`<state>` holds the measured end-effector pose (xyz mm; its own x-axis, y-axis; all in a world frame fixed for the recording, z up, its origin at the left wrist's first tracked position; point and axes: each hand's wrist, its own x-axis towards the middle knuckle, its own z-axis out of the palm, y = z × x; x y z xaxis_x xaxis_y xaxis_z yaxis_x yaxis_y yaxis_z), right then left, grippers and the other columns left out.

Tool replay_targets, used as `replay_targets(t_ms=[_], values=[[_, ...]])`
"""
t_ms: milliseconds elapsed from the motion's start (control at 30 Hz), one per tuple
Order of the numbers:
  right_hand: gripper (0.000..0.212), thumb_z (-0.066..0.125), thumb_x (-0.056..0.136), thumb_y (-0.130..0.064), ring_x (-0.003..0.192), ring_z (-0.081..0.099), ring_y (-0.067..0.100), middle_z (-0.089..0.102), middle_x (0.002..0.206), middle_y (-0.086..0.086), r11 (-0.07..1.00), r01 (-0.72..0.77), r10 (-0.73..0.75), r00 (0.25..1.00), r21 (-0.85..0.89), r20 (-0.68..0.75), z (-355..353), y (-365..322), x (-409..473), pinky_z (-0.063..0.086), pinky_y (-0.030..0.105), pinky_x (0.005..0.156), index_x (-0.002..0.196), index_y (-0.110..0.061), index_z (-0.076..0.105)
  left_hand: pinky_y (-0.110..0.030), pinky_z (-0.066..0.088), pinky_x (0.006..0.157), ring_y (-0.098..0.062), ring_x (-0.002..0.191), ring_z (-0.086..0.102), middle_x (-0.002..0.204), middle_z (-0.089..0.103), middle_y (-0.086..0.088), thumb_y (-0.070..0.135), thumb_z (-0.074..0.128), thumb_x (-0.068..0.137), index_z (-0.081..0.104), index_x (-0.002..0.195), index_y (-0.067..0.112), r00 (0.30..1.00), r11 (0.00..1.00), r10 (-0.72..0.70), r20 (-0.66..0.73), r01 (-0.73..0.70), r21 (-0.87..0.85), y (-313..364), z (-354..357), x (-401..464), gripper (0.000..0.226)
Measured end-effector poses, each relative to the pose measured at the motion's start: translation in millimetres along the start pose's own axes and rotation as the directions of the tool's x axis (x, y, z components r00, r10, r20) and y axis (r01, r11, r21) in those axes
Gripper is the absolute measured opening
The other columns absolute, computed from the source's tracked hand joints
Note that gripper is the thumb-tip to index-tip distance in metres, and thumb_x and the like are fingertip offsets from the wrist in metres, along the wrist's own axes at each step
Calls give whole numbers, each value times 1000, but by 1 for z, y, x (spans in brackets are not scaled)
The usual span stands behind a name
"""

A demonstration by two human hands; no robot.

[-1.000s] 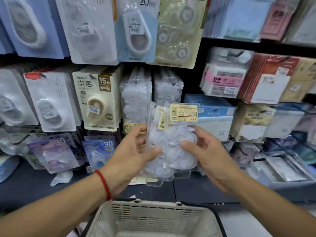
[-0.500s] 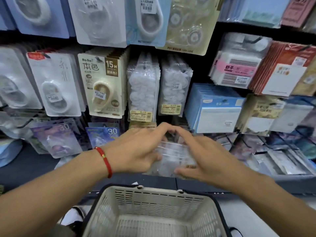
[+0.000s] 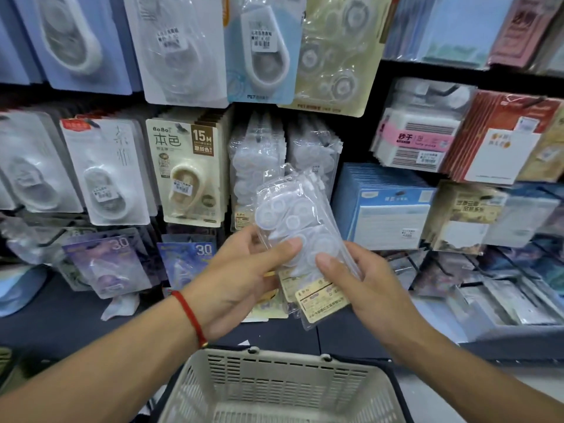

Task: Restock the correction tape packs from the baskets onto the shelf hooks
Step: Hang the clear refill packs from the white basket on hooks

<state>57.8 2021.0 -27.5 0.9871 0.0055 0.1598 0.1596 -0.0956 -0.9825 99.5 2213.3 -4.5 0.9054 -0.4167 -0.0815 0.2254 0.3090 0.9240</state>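
Note:
A small stack of clear correction tape packs (image 3: 300, 221) with yellow labels at the bottom is held upright in front of the shelf. My left hand (image 3: 241, 276) grips the stack from the left, thumb across its front. My right hand (image 3: 357, 285) grips it from the right, thumb on the front near the labels. Behind the stack, two rows of the same clear packs (image 3: 256, 166) hang on shelf hooks. A beige plastic basket (image 3: 274, 389) sits below my hands; no packs show in the part of it in view.
Boxed correction tapes (image 3: 186, 172) hang left of the clear packs. Larger blister packs (image 3: 262, 47) hang on the row above. Blue boxes (image 3: 390, 215) and notepads (image 3: 500, 151) fill the right shelves. A dark ledge (image 3: 61, 319) runs below the hooks.
Both hands flipped the stack down toward the ledge, then brought it up upright. The yellow labels, at the top a second ago, are now at the bottom.

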Motion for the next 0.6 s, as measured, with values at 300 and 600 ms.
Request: replay_targets(t_ms=[300,600], values=[[25,58,104,-49,86,75,4,81,96,-11,971,113,-133,988,-210,-82,-9,-3,5,56,21,75,107,-32,77,-45,62,88,-33,104,76,118,77,-19,10,79,72,64,130,11,997,997,72,-38,-72,21,2,-10,5,59],[21,62,103,-38,86,77,17,81,97,6,987,147,-157,961,-64,-227,-31,-19,18,60,25,68,107,-22,75,-38,61,84,-21,102,77,108,80,-2,3,77,89,66,123,27,934,939,272,-234,-204,277,18,-29,9,43]])
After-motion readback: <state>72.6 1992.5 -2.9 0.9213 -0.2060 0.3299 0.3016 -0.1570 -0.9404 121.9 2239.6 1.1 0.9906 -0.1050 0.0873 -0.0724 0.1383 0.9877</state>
